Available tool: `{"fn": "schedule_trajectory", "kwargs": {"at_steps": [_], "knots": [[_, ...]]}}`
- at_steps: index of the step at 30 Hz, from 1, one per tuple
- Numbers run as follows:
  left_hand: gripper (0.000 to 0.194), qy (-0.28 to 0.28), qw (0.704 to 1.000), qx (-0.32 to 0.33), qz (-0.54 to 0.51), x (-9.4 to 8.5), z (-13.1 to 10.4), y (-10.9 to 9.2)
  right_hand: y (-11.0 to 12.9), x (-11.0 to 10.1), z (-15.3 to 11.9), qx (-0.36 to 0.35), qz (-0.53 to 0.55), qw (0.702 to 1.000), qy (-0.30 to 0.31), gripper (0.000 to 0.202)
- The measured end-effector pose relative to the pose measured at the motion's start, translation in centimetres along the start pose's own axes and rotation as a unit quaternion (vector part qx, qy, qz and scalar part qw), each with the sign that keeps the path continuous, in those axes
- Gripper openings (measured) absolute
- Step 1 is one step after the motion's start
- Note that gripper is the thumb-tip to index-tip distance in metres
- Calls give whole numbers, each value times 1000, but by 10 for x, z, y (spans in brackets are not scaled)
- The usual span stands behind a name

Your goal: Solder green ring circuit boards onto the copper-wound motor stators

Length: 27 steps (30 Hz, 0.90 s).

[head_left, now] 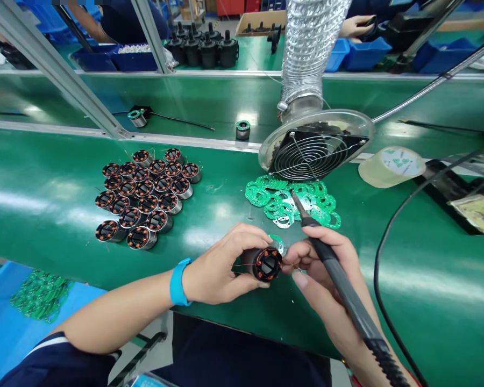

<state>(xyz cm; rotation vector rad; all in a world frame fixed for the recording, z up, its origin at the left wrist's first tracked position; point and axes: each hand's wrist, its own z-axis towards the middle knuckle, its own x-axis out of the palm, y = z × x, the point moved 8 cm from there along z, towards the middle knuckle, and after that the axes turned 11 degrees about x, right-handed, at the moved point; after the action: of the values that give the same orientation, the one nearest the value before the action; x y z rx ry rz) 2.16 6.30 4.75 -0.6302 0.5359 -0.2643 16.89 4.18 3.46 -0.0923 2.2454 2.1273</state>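
My left hand [221, 263] is closed around a motor stator [267, 264], a metal cylinder with copper windings, its open end turned toward me. Thin copper wires stick out at its sides. In my right hand [326, 279] a black soldering iron [334, 263] lies between thumb and palm, its tip pointing up and away. The right fingertips are pinched beside the stator, at its wires. Just behind the stator a green ring-shaped circuit board [277, 244] is partly hidden. Beyond the hands lies a pile of green ring boards [272, 207].
Several stators [145, 188] stand grouped at left. A fume extractor fan [314, 153] hangs over the board pile. At right are a tape roll [399, 165], a sponge holder [476, 212] and a black cable [381, 258]. A blue bin [80, 301] sits lower left; co-workers work beyond the frame.
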Motion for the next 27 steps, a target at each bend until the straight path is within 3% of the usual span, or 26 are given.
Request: {"fn": "schedule_trajectory", "kwargs": {"at_steps": [3,9,19,24,27], "knots": [[41,9,1000,5,6,1,1,-1,0,5,1,5,18,999,33,46],[32,42,997,45,43,5,2,-6,-6,2,6,7,-52,999,3,38],[28,144,979,72,124,18,-3,-6,-15,7,8,45,-180,980,70,40],[32,115,988,75,76,17,-3,-7,-19,8,5,75,-186,975,95,41],[40,79,997,15,-14,13,-3,-1,-19,6,2,65,-129,984,108,40]]}}
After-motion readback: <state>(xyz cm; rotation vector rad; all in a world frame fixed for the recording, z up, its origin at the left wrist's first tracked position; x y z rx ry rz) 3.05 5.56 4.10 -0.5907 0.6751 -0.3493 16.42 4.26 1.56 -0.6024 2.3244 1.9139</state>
